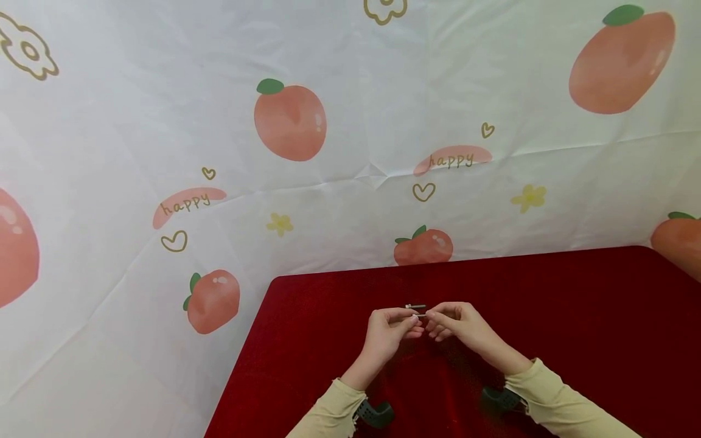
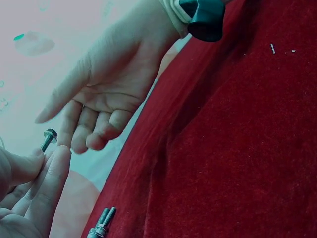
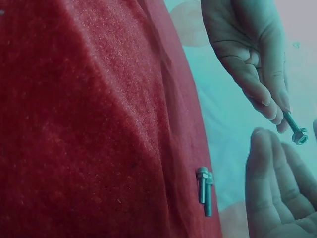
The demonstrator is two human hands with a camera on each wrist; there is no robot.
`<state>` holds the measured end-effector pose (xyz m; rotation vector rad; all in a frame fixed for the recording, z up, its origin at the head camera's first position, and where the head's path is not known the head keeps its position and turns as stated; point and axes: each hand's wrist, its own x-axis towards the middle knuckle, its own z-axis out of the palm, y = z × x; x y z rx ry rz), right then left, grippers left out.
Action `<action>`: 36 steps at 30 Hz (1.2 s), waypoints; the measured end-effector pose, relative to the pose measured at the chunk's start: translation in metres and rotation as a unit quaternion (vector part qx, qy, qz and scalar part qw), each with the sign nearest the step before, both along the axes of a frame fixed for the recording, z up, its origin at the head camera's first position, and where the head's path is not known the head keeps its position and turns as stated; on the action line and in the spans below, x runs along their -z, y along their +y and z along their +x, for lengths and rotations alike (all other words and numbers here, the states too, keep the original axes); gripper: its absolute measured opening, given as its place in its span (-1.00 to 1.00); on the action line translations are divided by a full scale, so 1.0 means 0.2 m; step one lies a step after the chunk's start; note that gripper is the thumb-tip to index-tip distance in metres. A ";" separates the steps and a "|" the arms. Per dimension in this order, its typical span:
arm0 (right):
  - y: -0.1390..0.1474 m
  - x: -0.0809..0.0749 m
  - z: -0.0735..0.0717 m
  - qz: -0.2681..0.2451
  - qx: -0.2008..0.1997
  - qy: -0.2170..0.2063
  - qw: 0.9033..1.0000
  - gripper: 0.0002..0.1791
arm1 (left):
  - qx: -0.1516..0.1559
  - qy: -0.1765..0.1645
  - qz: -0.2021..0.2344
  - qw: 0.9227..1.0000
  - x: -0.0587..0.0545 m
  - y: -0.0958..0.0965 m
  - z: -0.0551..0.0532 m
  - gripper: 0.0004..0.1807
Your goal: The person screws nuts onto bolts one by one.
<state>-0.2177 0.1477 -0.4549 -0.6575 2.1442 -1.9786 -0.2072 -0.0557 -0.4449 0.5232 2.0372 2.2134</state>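
Note:
My left hand (image 1: 384,333) pinches a small metal bolt (image 2: 50,135) by its threaded shank between thumb and fingertips. The bolt's flanged hex head points toward my right hand (image 1: 462,323). In the right wrist view the same bolt (image 3: 299,136) sticks out past the left fingertips, its head over the right fingers (image 3: 262,163). My right hand faces it, thumb apart and fingers loosely bent, with nothing gripped. Just beyond both hands, two more bolts (image 1: 415,306) lie side by side on the red cloth; in the right wrist view these bolts (image 3: 207,193) lie nearly parallel.
A dark red cloth (image 1: 328,340) covers the table. Behind it hangs a white sheet (image 1: 350,121) printed with peaches and hearts. Two tiny pale scraps (image 2: 272,48) lie on the cloth. Dark camera mounts (image 1: 378,415) sit below both wrists, by the cream sleeves.

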 end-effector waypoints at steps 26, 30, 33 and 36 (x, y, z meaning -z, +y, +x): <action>0.00 -0.01 0.01 0.014 0.021 0.017 1.000 -0.68 | -0.012 -0.018 -0.001 1.000 0.00 0.00 0.02 -0.75; 0.00 -0.01 0.02 -0.008 0.006 0.011 1.000 -0.63 | -0.013 -0.020 0.003 1.000 0.00 0.00 0.02 -0.75; 0.00 0.00 0.02 -0.014 0.000 0.024 1.000 -0.63 | -0.010 -0.018 0.005 1.000 0.00 0.00 0.02 -0.75; -0.01 0.00 0.02 0.006 0.013 0.024 1.000 -0.68 | -0.008 -0.015 0.003 1.000 0.00 0.00 0.02 -0.75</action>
